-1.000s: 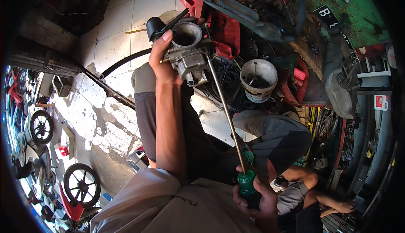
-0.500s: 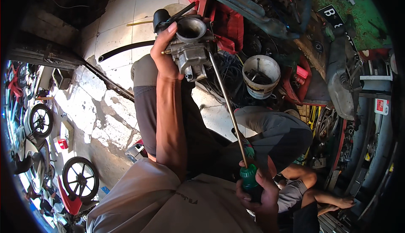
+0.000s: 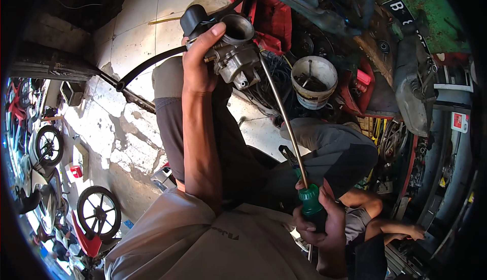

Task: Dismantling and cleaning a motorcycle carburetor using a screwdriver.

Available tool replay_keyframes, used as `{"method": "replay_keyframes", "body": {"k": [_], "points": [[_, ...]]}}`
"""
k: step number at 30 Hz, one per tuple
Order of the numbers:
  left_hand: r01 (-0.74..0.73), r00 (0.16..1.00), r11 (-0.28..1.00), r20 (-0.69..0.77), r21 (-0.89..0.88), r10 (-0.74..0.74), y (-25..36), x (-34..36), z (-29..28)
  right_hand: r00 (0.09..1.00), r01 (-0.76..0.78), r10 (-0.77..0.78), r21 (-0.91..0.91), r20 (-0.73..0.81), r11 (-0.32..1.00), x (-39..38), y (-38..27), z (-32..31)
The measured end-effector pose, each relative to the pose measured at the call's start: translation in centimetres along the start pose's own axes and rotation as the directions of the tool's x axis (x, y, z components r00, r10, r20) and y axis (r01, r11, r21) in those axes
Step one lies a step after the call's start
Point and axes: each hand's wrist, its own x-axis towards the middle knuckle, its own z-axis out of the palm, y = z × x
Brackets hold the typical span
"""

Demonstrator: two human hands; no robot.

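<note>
Right hand (image 3: 331, 224) has shifted rightward — curled around a green-handled screwdriver (image 3: 309, 195).

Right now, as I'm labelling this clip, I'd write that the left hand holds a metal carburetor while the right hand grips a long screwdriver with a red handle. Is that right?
Not quite: the handle is green, not red, as the head view shows. The left hand holds a metal carburetor while the right hand grips a long screwdriver.
</note>
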Motion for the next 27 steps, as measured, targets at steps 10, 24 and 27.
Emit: {"method": "replay_keyframes", "body": {"k": [10,24,27], "points": [[0.068,0.985,0.995,0.165,-0.072,-0.056,0.1,-1.7,3.6,0.987,0.139,-0.139,0.006,0.077,0.990,-1.4,2.5,-5.9],[0.630,0.641,0.374,0.728,-0.680,0.245,1.5,-5.4,6.0,0.932,0.312,-0.281,-0.113,0.230,0.943,-6.0,5.0,-8.9],[0.526,0.733,0.562,0.675,-0.638,0.080,1.5,-6.6,5.0,0.946,0.284,-0.263,-0.090,0.187,0.955,-6.0,4.9,-8.8]]}}
